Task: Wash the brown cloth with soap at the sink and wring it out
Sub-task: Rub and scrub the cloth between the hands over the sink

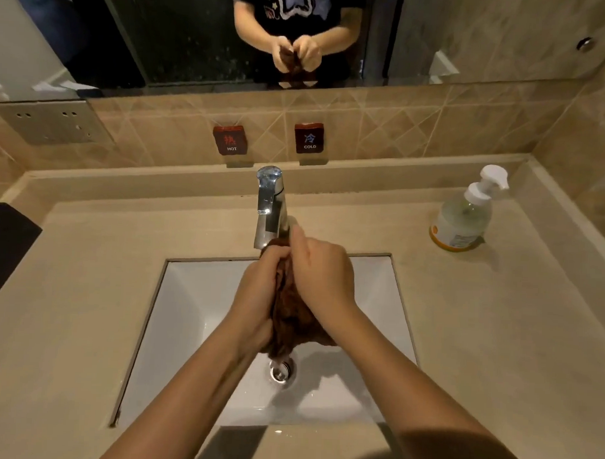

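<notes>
Head view: both hands are over the white sink [196, 294], with the brown cloth [291, 314] bunched lengthwise between them. The left hand [261, 289] has its fingers curled round the upper left side of the cloth and grips it. The right hand [322, 274] lies against the cloth's right side, back of the hand upward and index finger reaching toward the faucet [269, 207] (its reflection in the mirror [198, 36] shows the fingers closed on the fabric). The top of the cloth sits just at the faucet spout, and its lower end hangs above the drain [280, 371], clear of the basin floor. Whether water is running cannot be told. A pump soap bottle [464, 214] stands upright on the beige counter [87, 256] at the right rear, well apart from the hands. On the tiled wall behind the faucet are a HOT label [230, 140] and a COLD label [309, 138], side by side. A socket plate [54, 121] is fixed at the left, below the mirror
</notes>
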`<move>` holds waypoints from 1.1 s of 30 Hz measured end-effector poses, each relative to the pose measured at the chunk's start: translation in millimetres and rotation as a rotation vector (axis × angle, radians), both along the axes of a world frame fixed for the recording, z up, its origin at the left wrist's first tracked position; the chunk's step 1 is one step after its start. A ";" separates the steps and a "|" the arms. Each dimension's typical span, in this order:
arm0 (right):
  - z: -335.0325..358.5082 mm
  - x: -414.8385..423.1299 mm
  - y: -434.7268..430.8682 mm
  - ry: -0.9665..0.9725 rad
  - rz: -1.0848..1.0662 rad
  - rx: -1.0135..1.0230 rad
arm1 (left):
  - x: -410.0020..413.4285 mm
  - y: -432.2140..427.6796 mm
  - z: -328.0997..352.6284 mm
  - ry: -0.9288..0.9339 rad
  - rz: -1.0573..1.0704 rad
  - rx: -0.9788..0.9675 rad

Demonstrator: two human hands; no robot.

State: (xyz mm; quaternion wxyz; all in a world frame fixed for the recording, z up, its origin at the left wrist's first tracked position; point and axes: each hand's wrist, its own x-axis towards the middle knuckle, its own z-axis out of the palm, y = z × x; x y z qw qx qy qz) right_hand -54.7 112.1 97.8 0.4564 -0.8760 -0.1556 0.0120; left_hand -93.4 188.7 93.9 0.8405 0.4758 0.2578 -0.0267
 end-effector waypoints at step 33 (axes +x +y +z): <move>3.6 -2.0 -28.2 0.335 0.110 0.474 | -10.8 27.8 4.6 0.144 -0.437 0.181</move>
